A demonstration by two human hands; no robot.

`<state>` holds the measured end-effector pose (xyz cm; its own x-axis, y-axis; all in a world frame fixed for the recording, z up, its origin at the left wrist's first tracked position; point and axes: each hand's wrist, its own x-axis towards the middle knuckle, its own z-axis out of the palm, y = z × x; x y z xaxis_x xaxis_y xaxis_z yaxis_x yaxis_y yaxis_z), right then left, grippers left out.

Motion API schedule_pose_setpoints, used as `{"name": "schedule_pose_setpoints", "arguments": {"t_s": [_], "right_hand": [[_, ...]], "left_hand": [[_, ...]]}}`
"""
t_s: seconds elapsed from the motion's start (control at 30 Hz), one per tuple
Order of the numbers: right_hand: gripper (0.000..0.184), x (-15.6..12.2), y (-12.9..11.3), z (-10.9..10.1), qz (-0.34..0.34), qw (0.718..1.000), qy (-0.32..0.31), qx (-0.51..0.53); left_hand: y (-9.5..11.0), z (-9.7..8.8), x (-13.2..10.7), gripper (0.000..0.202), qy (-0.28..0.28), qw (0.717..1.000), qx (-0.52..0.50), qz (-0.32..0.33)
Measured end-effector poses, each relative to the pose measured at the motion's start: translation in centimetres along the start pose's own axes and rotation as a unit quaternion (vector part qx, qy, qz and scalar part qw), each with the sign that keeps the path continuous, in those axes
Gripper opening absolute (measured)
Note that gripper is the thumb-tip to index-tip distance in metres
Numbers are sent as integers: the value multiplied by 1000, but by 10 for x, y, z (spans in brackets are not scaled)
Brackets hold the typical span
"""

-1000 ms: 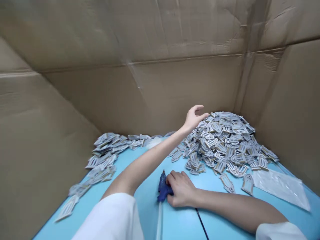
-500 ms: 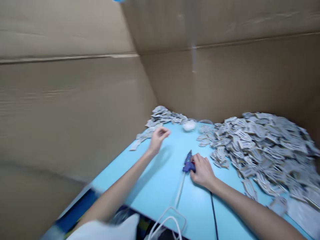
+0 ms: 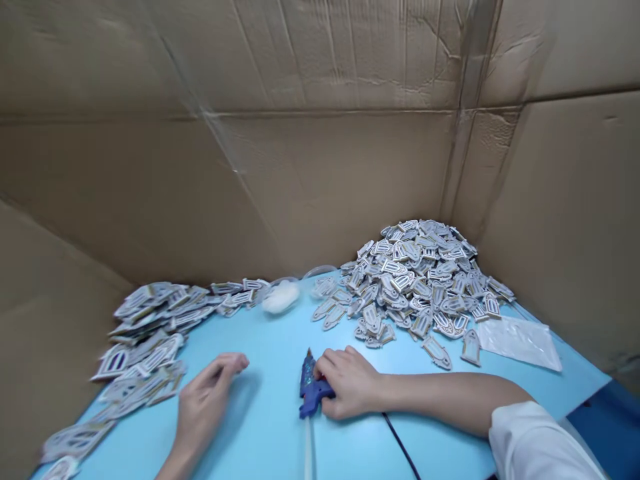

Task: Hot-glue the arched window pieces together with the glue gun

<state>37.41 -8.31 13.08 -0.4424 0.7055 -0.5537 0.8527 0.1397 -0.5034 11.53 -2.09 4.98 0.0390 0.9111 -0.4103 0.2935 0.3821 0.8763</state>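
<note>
A blue hot glue gun (image 3: 306, 395) lies on the light blue table, its nozzle pointing to the far side and a white glue stick (image 3: 307, 447) trailing from its rear. My right hand (image 3: 347, 383) is wrapped round its handle. To the left, above the table, is my left hand (image 3: 207, 400), its fingers curled and fingertips pressed together. Anything between those tips is too small or hidden to make out. Flat, arch-shaped pieces with cut-out bars form a loose heap (image 3: 150, 347) left of this hand.
Tall cardboard walls (image 3: 320, 180) surround the table (image 3: 270, 427). A large pile of arch-shaped pieces (image 3: 415, 273) stands at the back right, near a clear plastic bag (image 3: 520, 343). At the back sits a white fluffy lump (image 3: 281, 297). A black cord (image 3: 400, 443) runs toward the front edge.
The view has swung to the right, bringing the right cardboard wall and the whole pile into sight. My right hand keeps its hold on the glue gun; my left fingers stay curled.
</note>
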Motion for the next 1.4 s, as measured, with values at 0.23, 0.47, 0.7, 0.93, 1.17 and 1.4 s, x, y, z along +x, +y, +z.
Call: {"name": "schedule_pose_setpoints", "arguments": {"t_s": [0.23,0.47,0.7,0.93,1.17,1.4], "right_hand": [[37,-5,-1,-2,9,998,-16,54],[23,-11,4,-6,7,996,26,90],[9,-11,8,0,15,993,96,60],[10,-9,14,5,23,992,119,43],[12,-6,9,3,20,992,115,37],[15,-5,6,-1,32,992,113,34]], "left_hand": [[-18,-5,3,41,47,996,60,42],[-28,-2,12,19,18,985,174,-5],[-41,-44,64,27,6,953,299,-43],[-58,-61,47,38,26,918,383,-99],[-75,-96,27,31,-8,937,348,-35],[-61,-70,12,26,-70,967,205,135]]}}
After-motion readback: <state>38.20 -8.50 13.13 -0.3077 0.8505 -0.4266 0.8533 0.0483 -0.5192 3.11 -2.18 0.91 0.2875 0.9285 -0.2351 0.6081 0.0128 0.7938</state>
